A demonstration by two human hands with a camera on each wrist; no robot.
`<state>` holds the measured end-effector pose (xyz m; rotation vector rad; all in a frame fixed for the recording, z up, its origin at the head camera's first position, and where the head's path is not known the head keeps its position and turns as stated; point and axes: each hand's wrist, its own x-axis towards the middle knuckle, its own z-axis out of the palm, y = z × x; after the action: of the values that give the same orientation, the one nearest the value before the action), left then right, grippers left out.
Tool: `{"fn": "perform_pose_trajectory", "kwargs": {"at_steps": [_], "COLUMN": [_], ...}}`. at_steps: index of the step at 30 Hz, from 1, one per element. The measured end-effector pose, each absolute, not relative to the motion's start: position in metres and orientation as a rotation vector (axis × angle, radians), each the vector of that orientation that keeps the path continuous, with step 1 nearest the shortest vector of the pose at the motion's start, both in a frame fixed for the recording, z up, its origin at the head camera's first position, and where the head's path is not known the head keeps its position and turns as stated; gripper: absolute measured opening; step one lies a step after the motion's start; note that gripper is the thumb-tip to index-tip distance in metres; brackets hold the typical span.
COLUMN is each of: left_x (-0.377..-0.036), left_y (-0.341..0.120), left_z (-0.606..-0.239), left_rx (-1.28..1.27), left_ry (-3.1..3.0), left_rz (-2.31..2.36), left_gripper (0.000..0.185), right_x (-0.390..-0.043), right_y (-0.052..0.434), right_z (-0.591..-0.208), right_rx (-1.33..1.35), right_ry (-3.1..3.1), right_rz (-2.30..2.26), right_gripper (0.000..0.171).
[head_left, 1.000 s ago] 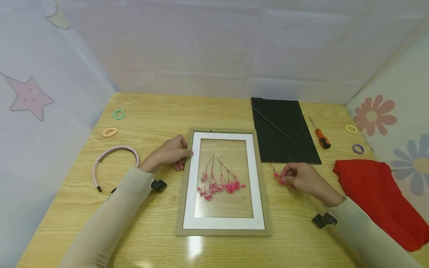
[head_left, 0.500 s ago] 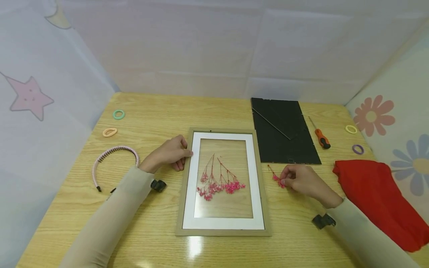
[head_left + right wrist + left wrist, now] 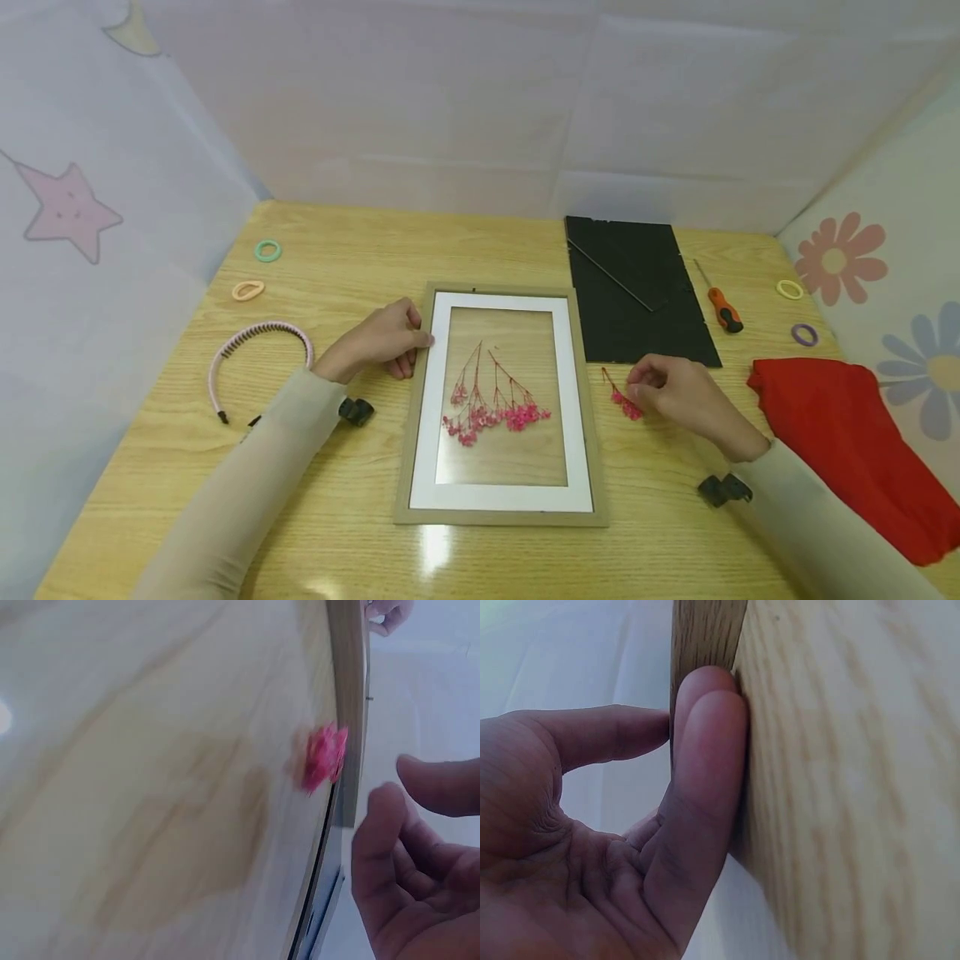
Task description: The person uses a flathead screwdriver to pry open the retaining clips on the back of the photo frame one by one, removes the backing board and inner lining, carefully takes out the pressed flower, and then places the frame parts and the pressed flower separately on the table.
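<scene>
A wooden picture frame [image 3: 504,517] with a white mat and clear pane lies flat on the table. Pink dried flower sprigs [image 3: 519,415] rest inside the mat opening, stems away from me. My left hand [image 3: 382,337] holds the frame's left edge, thumb on top; in the left wrist view the fingers [image 3: 709,750] press its wooden side. Right of the frame, a small loose pink sprig [image 3: 624,404] lies on the table. Beside it hovers my right hand [image 3: 678,392], loosely curled; the right wrist view shows thumb and forefinger apart from the sprig [image 3: 325,759], holding nothing.
Behind the right hand lies a black backing board [image 3: 637,292] with a thin metal rod on it. An orange screwdriver [image 3: 725,312], hair ties [image 3: 805,335] and red cloth [image 3: 847,442] are at right. At left are a pink headband [image 3: 262,327] and more hair ties [image 3: 267,251].
The right hand's fingers have let go of the loose sprig and drawn slightly up and away. The sprig now lies fully visible on the table. The left hand stays at the frame.
</scene>
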<state>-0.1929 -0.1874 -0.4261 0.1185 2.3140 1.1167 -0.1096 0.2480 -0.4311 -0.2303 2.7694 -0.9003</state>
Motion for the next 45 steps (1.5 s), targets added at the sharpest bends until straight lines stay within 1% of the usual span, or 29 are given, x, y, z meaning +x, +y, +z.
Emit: {"fn": "perform_pose_trajectory", "kwargs": {"at_steps": [4, 9, 16, 21, 31, 38, 45], "left_x": [-0.194, -0.194, -0.194, -0.195, -0.193, -0.193, -0.193], "left_y": [-0.188, -0.187, -0.184, -0.185, -0.186, -0.189, -0.189], "left_z": [-0.426, -0.426, -0.424, -0.425, -0.427, -0.428, -0.428], "left_rx": [0.122, 0.140, 0.152, 0.159, 0.148, 0.149, 0.140], "left_ry": [2.310, 2.309, 2.316, 2.316, 2.318, 2.317, 2.318], "left_rz": [1.122, 1.124, 1.120, 1.122, 1.125, 1.132, 1.133], "left_gripper": [0.036, 0.035, 0.036, 0.036, 0.036, 0.037, 0.037], "right_x": [-0.113, -0.119, -0.123, -0.123, -0.125, -0.124, -0.129], "right_y": [0.233, 0.206, 0.168, 0.150, 0.125, 0.119, 0.119], "right_z": [-0.427, -0.424, -0.421, -0.423, -0.430, -0.430, -0.429], "right_rx": [-0.231, -0.302, -0.407, -0.457, -0.589, -0.652, -0.686], "right_ry": [2.746, 2.711, 2.616, 2.596, 2.658, 2.697, 2.740], "right_rz": [-1.032, -1.106, -1.099, -0.999, -0.780, -0.755, -0.659], "right_gripper": [0.008, 0.008, 0.006, 0.005, 0.020, 0.003, 0.007]}}
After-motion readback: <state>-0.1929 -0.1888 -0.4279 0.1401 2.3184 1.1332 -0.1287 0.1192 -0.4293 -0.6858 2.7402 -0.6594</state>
